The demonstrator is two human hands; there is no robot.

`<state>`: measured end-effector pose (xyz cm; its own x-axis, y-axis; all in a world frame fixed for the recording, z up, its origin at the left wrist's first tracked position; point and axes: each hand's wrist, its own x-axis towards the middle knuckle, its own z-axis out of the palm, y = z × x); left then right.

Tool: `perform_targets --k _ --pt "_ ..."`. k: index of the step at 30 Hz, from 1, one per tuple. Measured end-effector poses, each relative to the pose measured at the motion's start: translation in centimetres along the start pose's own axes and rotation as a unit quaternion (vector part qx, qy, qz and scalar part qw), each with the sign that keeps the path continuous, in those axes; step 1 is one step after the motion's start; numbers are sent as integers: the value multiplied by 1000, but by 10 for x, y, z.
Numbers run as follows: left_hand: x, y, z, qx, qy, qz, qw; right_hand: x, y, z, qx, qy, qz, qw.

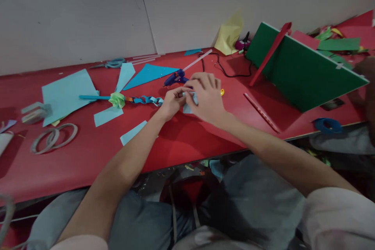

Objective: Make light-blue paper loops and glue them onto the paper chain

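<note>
Both my hands meet over the middle of the red table (181,140). My left hand (171,102) is closed, pinching a small light-blue paper piece (187,108). My right hand (206,95) curls over the same piece from the right, fingers bent on it. Left of my hands lies a craft stem: a teal stick (93,97), a green paper flower (117,100) and a twisted blue paper chain (146,100) that reaches my left hand. A blue glue gun (175,78) with a clear stick lies just behind my hands.
Light-blue paper sheets (67,91) and scraps lie at left, with tape rolls (54,137) and scissors (113,63). A green board (299,68) leans at right, a red strip (260,112) beside it. A black cord (225,71) runs back to the wall.
</note>
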<state>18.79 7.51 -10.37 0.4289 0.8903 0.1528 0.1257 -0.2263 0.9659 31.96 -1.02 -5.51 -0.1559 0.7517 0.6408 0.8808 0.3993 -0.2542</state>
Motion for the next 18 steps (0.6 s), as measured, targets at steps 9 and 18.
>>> perform_targets --k 9,18 --pt "-11 28 -12 -63 -12 -1 998 -17 65 -14 273 -102 183 939" --pt "-23 29 -12 3 0 -15 1000 -19 56 -12 315 -116 172 926"
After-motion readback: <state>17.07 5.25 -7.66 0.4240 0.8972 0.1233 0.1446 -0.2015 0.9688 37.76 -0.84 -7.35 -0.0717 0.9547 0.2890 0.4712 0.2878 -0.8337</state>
